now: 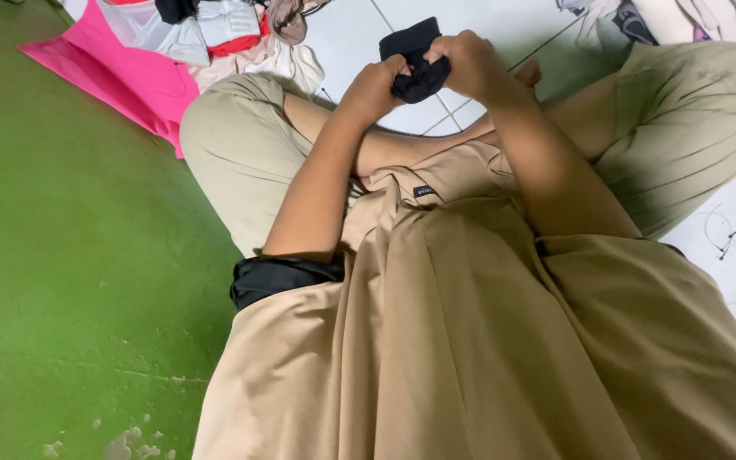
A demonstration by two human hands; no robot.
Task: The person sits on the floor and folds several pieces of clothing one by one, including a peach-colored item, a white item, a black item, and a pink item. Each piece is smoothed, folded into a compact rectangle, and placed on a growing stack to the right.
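Above the crossed legs, both hands meet on a small black garment (417, 66), bunched and held clear of the white tiled floor (504, 21). Left hand (374, 88) pinches its lower edge, fingers closed. Right hand (470, 64) grips the upper part, fist shut. Pink cloth (121, 77) and a mixed clothing pile (223, 30) lie well apart, beyond the left knee.

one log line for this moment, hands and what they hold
left hand: grips black sock | right hand: grips same sock | pose: seated cross-legged | nearby: pink cloth on floor
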